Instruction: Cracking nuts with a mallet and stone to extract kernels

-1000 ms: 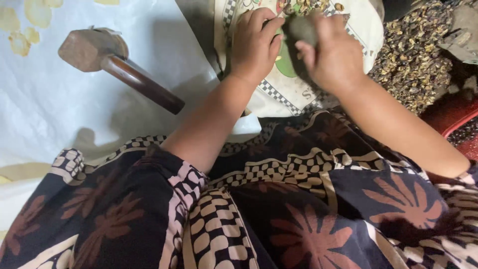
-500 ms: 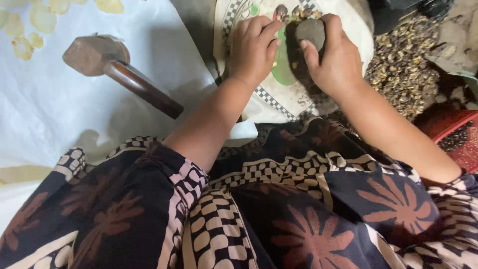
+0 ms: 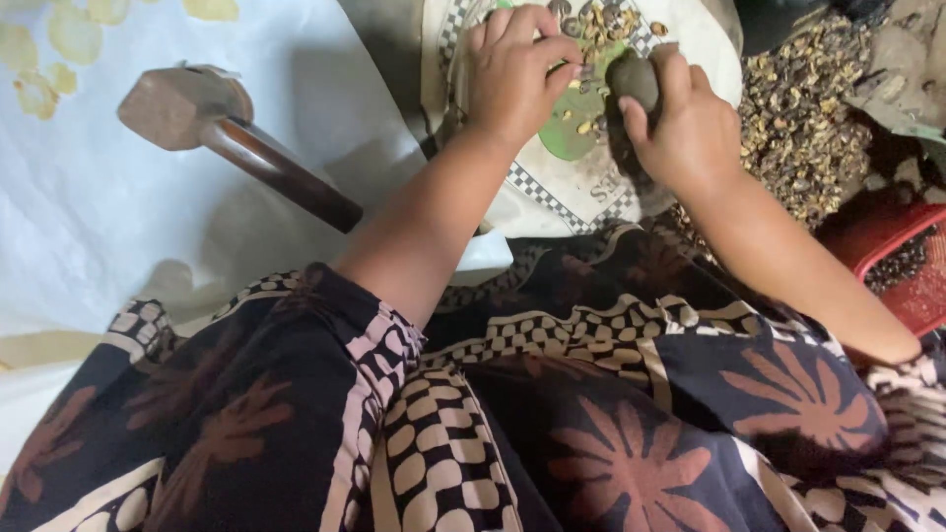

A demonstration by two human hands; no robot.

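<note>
Head view: at about one o'clock the right hand [image 3: 690, 128] is wrapped around a dark rounded stone [image 3: 634, 77], fingers curled tight over its far side and thumb pressed along the near side, so only the stone's top shows above the knuckles. Just to its left, at twelve o'clock, the left hand [image 3: 512, 74] bends its fingers down together, thumb and forefinger tips meeting in a pinch on something small at the edge of a scatter of small seeds or husks [image 3: 606, 25]; what the pinch holds is too small to tell. Both hands work over a white printed cloth [image 3: 567, 192] with a checkered border and a green patch, the stone hanging just above it. At ten o'clock a wooden mallet [image 3: 222, 123] lies on a pale sheet [image 3: 118, 236], well apart from the hands. At two o'clock a heap of brownish husks [image 3: 803, 118] spreads beside the cloth, and at three o'clock sits the edge of a red basket [image 3: 902, 266]. Compared with half a second ago, the stone has tipped from lying level in the grip to standing more upright, the right hand has shifted slightly rightward, and the left fingers have closed from a loose curl to a pinch nearer the seeds.
</note>
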